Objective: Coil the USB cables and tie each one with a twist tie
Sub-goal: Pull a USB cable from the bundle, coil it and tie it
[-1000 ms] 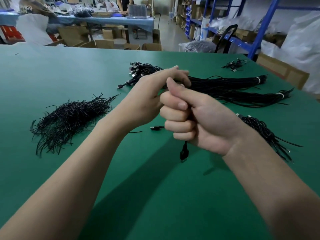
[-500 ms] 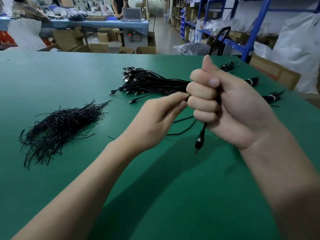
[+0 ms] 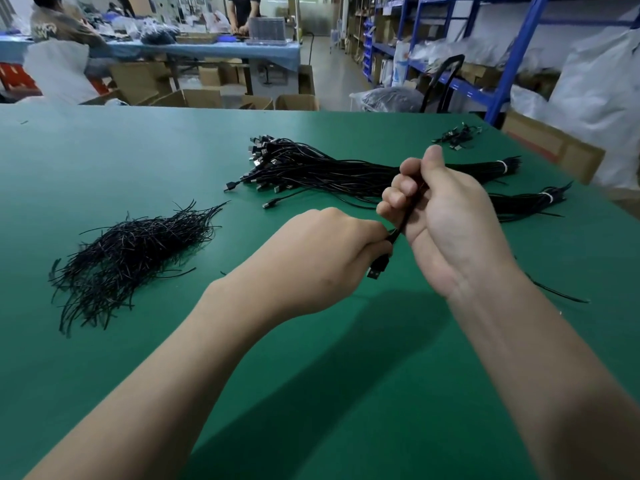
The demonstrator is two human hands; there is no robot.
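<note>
Right of the heap of black twist ties on the green table, the left hand pinches a thin black USB cable just above its dangling metal-tipped plug, while the right hand curls tightly round the cable's upper length, both held above the table in front of the loose cable pile.

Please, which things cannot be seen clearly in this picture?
Head view, USB cable: any coil is hidden inside the right hand.
Head view, left hand: its own back hides the fingertips, so any twist tie there is unseen.
Head view, far small pile: too small to identify.
</note>
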